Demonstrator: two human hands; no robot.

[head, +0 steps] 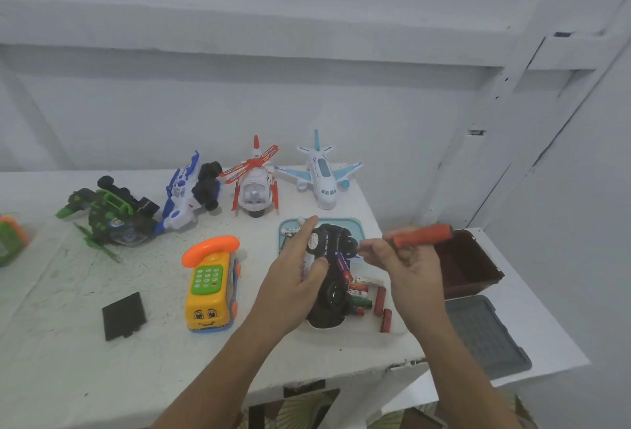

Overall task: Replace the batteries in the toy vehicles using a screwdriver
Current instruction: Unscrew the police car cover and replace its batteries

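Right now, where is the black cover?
In the head view, the black cover lies flat on the table, left of the yellow phone toy and nearer than the green vehicle.

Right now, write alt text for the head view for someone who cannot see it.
The left hand grips an upturned black toy car over a white table, while the right hand holds an orange-handled screwdriver, fingers near the car's open battery bay. Loose batteries lie beside it; a toy helicopter, airplane and phone bus stand nearby.
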